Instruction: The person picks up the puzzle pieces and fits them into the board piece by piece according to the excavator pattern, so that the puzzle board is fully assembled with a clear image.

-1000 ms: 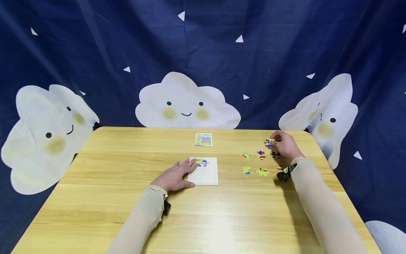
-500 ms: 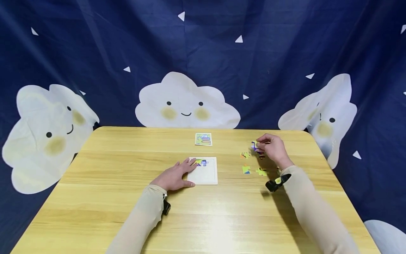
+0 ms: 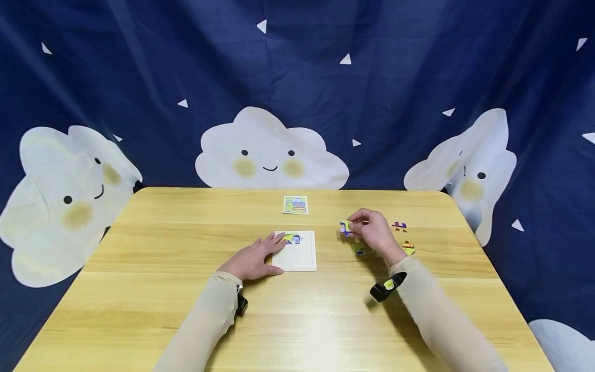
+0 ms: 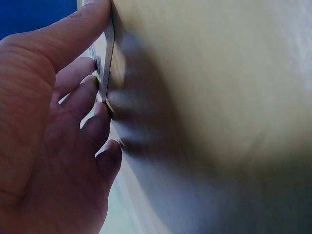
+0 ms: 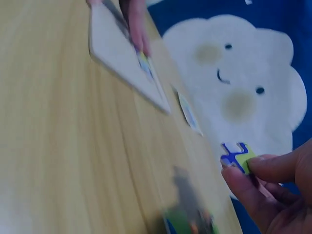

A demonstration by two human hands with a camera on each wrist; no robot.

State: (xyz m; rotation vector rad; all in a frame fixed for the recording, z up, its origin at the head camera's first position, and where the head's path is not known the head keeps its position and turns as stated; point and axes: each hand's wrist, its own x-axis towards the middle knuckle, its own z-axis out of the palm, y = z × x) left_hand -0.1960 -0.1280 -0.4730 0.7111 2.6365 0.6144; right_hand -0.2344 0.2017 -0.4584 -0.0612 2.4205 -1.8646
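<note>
My right hand (image 3: 375, 236) pinches a jigsaw puzzle piece (image 5: 246, 161) between thumb and fingers; it is blue, white and yellow-green and held above the table. In the head view the piece hangs to the right of a white puzzle tray (image 3: 297, 260). My left hand (image 3: 252, 260) rests on the tray's left side, fingers spread over its upper corner and thumb at its lower corner. Along the tray's top lie colourful fitted pieces (image 3: 294, 238), partly under the left fingertips. The left wrist view has the left thumb and fingers around the tray's edge (image 4: 108, 58).
Several loose puzzle pieces lie on the table to the right, including a purple-red one (image 3: 398, 226), a yellow one with orange (image 3: 408, 248) and a green one (image 3: 357, 249); my right hand covers others. A small picture card (image 3: 295, 205) lies behind the tray.
My right hand has carried the puzzle piece leftward and nearer, from the far right of the loose pieces towards the tray. The left hand stays in place on the tray.
</note>
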